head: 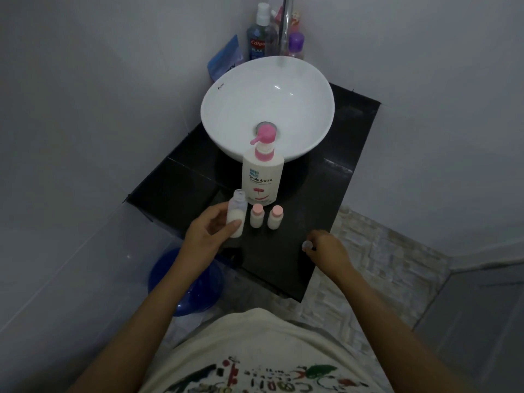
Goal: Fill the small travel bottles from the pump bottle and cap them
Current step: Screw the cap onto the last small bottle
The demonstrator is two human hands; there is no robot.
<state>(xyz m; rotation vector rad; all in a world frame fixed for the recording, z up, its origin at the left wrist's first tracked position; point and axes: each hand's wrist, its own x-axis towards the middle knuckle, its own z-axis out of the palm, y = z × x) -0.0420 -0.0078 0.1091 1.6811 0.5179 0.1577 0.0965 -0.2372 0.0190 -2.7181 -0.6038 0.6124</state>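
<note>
Left hand: at 7 o'clock of the pump bottle, gripping an uncapped travel bottle, part-filled with white liquid.
Right hand: at 4 o'clock, pinching a small clear cap.
Pump bottle: upright on the black worktop, white basin at its 12 o'clock.
Capped bottles: two, pink-topped, at its 6 o'clock.

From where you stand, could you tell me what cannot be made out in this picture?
Head view only:
- Small object pinched by the right hand: too small and half covered by fingers; probably a cap.
- Open travel bottle: lower part hidden by the left hand.
- Items behind the sink: blurred, partly hidden by the tap.
</note>
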